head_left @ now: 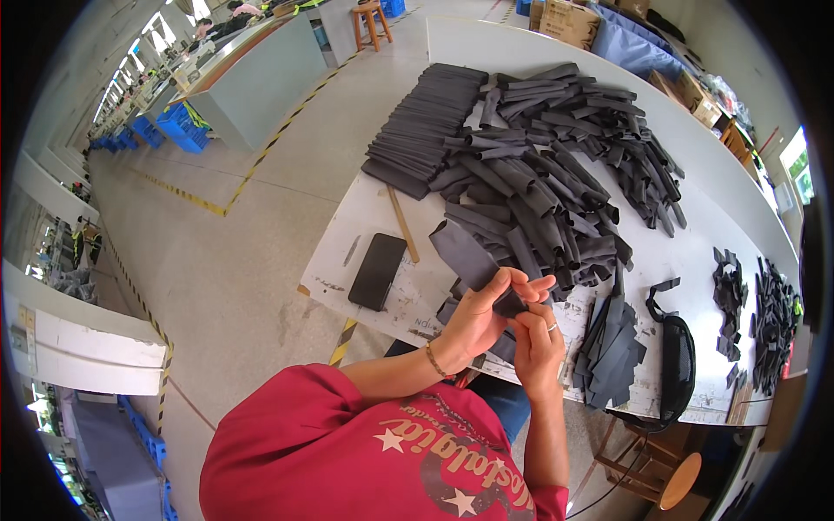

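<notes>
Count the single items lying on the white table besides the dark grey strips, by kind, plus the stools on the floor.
Black phone: 1
Wooden stick: 1
Pen: 1
Black pouch: 1
Wooden stools: 2
Total: 6
The dark grey strips on the white table are too many to count; both hands hold one.

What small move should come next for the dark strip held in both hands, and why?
Probably lay the dark strip on the flat stack by the right hand. Both that hand and the left hand pinch it above the table edge, apart from the loose pile.
</notes>
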Motion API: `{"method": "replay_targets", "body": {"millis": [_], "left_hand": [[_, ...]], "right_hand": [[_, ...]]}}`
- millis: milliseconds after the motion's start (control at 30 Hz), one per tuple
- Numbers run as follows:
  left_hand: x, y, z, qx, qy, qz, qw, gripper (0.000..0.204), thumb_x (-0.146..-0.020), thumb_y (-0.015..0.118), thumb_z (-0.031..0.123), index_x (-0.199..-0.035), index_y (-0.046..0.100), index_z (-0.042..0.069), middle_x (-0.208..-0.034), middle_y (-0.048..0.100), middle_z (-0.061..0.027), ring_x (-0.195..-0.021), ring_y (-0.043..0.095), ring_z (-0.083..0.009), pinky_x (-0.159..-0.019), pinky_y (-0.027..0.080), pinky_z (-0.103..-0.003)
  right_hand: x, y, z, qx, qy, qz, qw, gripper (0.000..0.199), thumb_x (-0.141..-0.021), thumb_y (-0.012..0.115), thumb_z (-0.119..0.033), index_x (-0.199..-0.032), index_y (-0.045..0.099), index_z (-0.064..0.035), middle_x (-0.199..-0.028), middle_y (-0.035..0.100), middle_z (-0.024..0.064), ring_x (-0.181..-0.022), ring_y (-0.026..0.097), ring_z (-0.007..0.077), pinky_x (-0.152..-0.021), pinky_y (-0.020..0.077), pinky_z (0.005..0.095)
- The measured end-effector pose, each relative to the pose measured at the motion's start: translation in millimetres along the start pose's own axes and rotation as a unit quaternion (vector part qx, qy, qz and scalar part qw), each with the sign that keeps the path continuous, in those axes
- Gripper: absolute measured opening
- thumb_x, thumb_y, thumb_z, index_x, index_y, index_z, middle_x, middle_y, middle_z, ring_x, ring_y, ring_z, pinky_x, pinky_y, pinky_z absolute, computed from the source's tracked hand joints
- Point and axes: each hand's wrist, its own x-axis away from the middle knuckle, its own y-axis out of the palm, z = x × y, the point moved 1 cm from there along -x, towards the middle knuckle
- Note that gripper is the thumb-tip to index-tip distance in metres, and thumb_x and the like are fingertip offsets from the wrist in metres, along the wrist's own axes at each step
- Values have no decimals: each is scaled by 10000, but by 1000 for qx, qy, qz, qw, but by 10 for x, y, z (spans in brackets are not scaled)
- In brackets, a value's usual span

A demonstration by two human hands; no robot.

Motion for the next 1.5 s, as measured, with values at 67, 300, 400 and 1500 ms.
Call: {"method": "replay_targets", "body": {"millis": [67,300,400,1500], "left_hand": [[-6,-64,-49,19,7,-12,1000,308,-1011,486,368,-980,580,76,-977,631,-84,-1299,471,-319,-1100,348,-474],[2,-29,-64,43,-41,28,998,299,-1007,494,366,-1004,588,82,-953,622,-70,-1298,470,-313,-1129,333,-468],[-49,-166,-119,42,12,-24,999,306,-1003,501,366,-1019,595,75,-1037,645,-100,-1290,479,-305,-1118,344,-458],[-95,-505,418,-110,97,28,989,178,-896,688,134,-1005,683,-6,-949,693,-123,-901,699,-306,-774,590,-413]], "right_hand": [[4,10,-1,-3,4,-3,1000,143,-811,656,72,-906,574,4,-941,602,154,-769,615,314,-664,504,355],[5,43,36,-2,3,-11,1000,162,-793,661,78,-906,564,13,-911,592,160,-763,607,340,-636,499,387],[-31,62,25,15,3,-18,1000,142,-817,662,54,-912,564,15,-945,601,165,-769,614,331,-658,509,384],[164,-67,171,-218,186,185,940,121,-828,697,49,-874,597,0,-849,580,50,-775,514,127,-721,409,234]]}}
